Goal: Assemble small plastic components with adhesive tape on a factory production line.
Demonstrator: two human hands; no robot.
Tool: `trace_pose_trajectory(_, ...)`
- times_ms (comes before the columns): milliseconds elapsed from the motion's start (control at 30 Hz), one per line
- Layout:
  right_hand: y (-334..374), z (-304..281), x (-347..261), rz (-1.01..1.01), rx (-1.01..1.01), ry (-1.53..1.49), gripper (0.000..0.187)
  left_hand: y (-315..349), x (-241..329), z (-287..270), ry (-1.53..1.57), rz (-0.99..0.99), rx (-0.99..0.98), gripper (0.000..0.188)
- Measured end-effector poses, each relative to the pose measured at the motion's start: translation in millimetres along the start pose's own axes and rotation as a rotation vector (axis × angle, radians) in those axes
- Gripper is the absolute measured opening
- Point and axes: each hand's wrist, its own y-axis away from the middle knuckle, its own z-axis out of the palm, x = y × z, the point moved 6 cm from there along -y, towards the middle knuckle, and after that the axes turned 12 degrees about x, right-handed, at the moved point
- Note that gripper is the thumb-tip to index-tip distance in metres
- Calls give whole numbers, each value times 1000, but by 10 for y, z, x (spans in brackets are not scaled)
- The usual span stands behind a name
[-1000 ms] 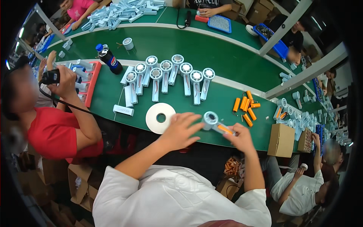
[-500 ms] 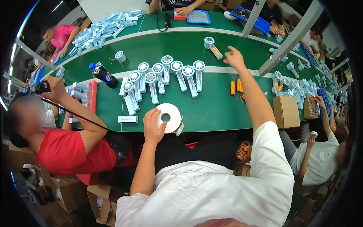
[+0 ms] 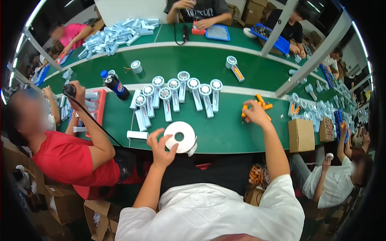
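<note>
Green workshop bench (image 3: pixel 225 134): left hand (image 3: pixel 161 154) spread by roll (image 3: pixel 186 129), right hand (image 3: pixel 256 113) (grip unclear) at cylinders (image 3: pixel 268 106).

I count two hands: one left hand (image 3: pixel 161 150), one right hand (image 3: pixel 256 113). Nine light-blue handheld fans (image 3: pixel 174 94) grouped on the near bench (image 3: pixel 217 136), plus one orange-celled fan (image 3: pixel 235 68) past the rail. Tape: one white roll (image 3: pixel 170 138). Bottles: one, dark with blue cap (image 3: pixel 116 85). Orange cylindrical cells (image 3: pixel 259 98): several, partly under fingers, so I can't get an exact number. One white handle piece (image 3: pixel 137 135) lying crosswise. Two cardboard boxes (image 3: pixel 302 135) at the bench's right end. Far side: one tray of clear bits (image 3: pixel 217 33), one tray of dark bits (image 3: pixel 263 30). Heaped light-blue casings (image 3: pixel 116 36): too many overlapping for me to count.
</note>
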Motion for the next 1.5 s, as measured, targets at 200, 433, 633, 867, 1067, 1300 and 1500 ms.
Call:
trace_pose_trajectory(200, 1011, 617, -376, 130, -380, -897, 33, -305, 1136, 203, 377, 112, -101, 37)
trace_pose_trajectory(433, 1599, 1293, -161, 223, -569, -897, 28, -12, 1133, 630, 697, -39, -444, 37)
trace_pose_trajectory(633, 1687, 1147, -302, -86, -314, -733, 25, 23, 1060, 478, 652, -351, -546, 36)
trace_pose_trajectory(867, 1819, 1042, -643, -616, -83, -514, 30, 160, 1063, 461, 762, -739, -537, 34)
trace_pose_trajectory(1067, 1806, 1112, -604, -215, -307, -1094, 37, 81, 1151, 345, 667, -540, -562, 33)
trace_pose_trajectory(1300, 1848, 898, -688, -2, -510, -1200, 39, 28, 1215, 231, 785, -469, -433, 31)
trace_pose_trajectory(1500, 2136, 769, -860, -752, -100, -461, 43, -34, 1230, 173, 889, -515, -442, 30)
